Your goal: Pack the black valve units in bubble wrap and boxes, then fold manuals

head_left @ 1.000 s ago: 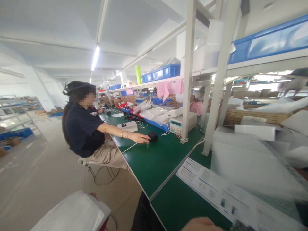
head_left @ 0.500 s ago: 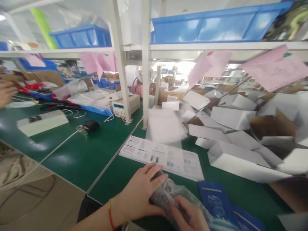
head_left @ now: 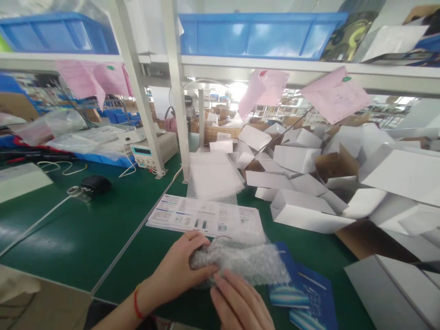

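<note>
My left hand [head_left: 180, 268] grips the left end of a bubble-wrapped bundle [head_left: 247, 261], thumb on the near side and fingers over the far side. What lies inside the wrap is hidden. My right hand [head_left: 242, 302] holds the near edge of the same bundle, fingers close together and pressed against the plastic; its thumb is out of sight. The loose right end of the wrap partly covers blue printed packets [head_left: 314, 293]. Just beyond the bundle lie printed instruction sheets [head_left: 202, 215].
White open boxes [head_left: 309, 208] are heaped on the right. Behind the sheets lies a stack of white foam sheets [head_left: 215, 174]. Shelf posts [head_left: 177, 101] rise at the back beside a bench power supply [head_left: 142, 156]. A black item with a metal ring [head_left: 94, 184] lies left.
The view has swung right. The bundle now lies with its bubble wrap stretched out to the right over the packets. My right hand has gone from a pinch to straighter fingers on the wrap.
</note>
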The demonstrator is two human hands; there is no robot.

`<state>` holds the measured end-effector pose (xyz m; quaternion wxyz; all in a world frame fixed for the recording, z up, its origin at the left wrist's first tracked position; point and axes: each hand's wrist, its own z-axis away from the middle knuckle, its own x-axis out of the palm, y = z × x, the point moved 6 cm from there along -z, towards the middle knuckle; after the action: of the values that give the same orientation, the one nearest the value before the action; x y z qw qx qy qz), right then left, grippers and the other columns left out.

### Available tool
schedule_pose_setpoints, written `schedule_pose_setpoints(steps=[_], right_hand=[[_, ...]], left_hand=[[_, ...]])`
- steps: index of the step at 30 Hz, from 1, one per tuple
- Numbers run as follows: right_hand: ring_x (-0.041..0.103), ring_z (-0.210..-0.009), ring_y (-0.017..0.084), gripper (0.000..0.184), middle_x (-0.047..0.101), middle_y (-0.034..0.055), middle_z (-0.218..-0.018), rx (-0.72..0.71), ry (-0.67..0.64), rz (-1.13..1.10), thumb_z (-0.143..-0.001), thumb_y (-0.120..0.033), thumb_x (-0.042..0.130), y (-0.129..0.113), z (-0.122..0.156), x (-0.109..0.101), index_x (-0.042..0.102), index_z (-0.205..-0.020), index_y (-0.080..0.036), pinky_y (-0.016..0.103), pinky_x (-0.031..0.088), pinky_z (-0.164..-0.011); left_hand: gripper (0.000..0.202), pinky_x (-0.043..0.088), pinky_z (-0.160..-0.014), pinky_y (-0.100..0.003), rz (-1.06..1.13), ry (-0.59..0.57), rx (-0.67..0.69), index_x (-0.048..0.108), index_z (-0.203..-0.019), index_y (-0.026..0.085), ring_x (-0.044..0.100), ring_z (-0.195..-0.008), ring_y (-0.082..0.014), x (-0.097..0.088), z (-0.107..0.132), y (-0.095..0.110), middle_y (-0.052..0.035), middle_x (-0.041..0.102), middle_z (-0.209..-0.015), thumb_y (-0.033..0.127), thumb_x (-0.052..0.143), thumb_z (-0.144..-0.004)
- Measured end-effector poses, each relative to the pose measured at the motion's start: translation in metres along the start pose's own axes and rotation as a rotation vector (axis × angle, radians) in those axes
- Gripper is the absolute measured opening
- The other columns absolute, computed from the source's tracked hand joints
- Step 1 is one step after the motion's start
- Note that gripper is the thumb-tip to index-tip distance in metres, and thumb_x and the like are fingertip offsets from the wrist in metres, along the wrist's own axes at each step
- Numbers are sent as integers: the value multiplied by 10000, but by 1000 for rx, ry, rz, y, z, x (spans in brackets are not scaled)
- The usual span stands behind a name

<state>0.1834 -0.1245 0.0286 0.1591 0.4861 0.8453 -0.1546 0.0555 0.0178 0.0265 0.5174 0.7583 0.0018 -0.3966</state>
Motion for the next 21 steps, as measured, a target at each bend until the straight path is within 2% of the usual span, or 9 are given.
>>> schedule_pose_setpoints(steps=[4, 6, 8, 10, 12, 14, 16, 18, 21], right_hand=[[611, -1335, 313, 472, 643, 105, -1441, 259, -171, -65, -980, -181, 532, 23, 3, 24, 579, -1449, -187, 448, 555, -1070], [601, -1349, 286, 491, 610, 91, -1484, 464, -207, -262, -1037, -293, 506, 32, 15, 31, 501, -1523, -222, 420, 532, -1099], [629, -1317, 248, 471, 630, 76, -1466, 706, -175, -528, -1082, -417, 424, 34, 32, 39, 518, -1508, -238, 341, 546, -1068], [616, -1333, 241, 542, 625, 80, -1472, 922, -123, -742, -1080, -548, 369, 30, 47, 48, 550, -1480, -231, 310, 538, -1065], [583, -1368, 254, 616, 619, 90, -1477, 1104, -62, -858, -1038, -639, 413, 26, 56, 54, 567, -1465, -222, 333, 507, -1101], [597, -1351, 271, 667, 652, 103, -1433, 1278, 26, -959, -946, -671, 589, 24, 62, 57, 592, -1435, -217, 358, 493, -1111], [660, -1260, 308, 759, 713, 122, -1333, 1409, 99, -1070, -774, -636, 805, 27, 64, 59, 633, -1372, -201, 388, 525, -1065], [717, -1133, 339, 813, 770, 128, -1193, 1479, 124, -1143, -605, -552, 933, 32, 65, 58, 682, -1282, -180, 419, 556, -1000], [736, -1045, 351, 709, 805, 107, -1042, 1493, 177, -1147, -512, -466, 967, 46, 68, 47, 747, -1117, -168, 440, 538, -1006]], left_hand=[[354, 528, -729, -306, 341, 3, -247, 701, -872, 177, 620, -772, -216, 7, 19, -20, -16, 682, -811, 490, 779, -726], [484, 554, -749, -312, 482, 56, -396, 730, -916, 167, 654, -821, -242, 13, 30, -28, -41, 736, -878, 546, 846, -638], [625, 578, -833, -339, 629, 144, -518, 748, -1014, 164, 688, -922, -281, 17, 36, -29, -70, 773, -993, 574, 895, -566], [672, 586, -897, -378, 785, 183, -604, 752, -1061, 166, 708, -977, -306, 25, 36, -22, -88, 786, -1034, 613, 886, -577], [615, 581, -957, -426, 874, 171, -643, 763, -1018, 164, 720, -1011, -328, 32, 29, -11, -105, 793, -1027, 658, 821, -656], [546, 547, -1039, -459, 825, 174, -593, 764, -967, 179, 714, -1060, -333, 34, 19, 2, -103, 793, -1047, 677, 737, -746], [505, 536, -1062, -454, 673, 172, -440, 749, -978, 200, 709, -1066, -315, 33, 9, 18, -83, 788, -1076, 674, 648, -836], [470, 583, -967, -418, 496, 123, -250, 725, -1024, 213, 715, -980, -278, 35, 2, 34, -71, 778, -1085, 636, 538, -940], [390, 591, -843, -373, 216, 76, 1, 699, -1041, 225, 699, -910, -245, 40, -5, 53, -71, 761, -1060, 508, 432, -1030]])
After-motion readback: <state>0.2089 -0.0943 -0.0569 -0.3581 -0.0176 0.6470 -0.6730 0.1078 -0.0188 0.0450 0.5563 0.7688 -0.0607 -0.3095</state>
